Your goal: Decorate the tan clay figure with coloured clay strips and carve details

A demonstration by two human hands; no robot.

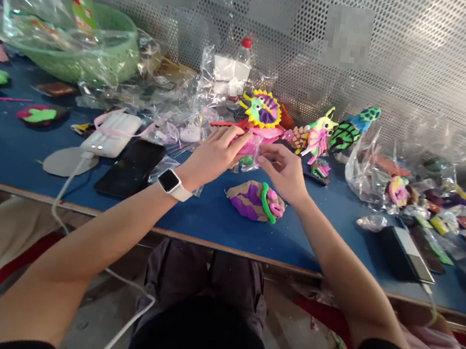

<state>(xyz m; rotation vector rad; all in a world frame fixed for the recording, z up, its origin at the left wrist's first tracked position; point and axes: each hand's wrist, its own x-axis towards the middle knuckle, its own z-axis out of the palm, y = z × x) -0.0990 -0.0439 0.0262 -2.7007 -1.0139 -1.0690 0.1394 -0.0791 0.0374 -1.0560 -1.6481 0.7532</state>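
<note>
While the left hand (219,152) and right hand (285,170) meet above the blue desk (191,218), both pinch one small, clear plastic bag (254,155) showing pink at its back. Nearer the body lies one oval, beige-and-purple clay piece (251,200) with green band and pink coil. To the left: one flat black phone (131,168); one white rectangular power bank (112,133), cabled. Behind the bag: one round, yellow-fringed clay figure (263,110).

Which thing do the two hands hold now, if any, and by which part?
The left hand and right hand seem to pinch a small clear plastic wrapper; the exact part gripped cannot be told.
</note>
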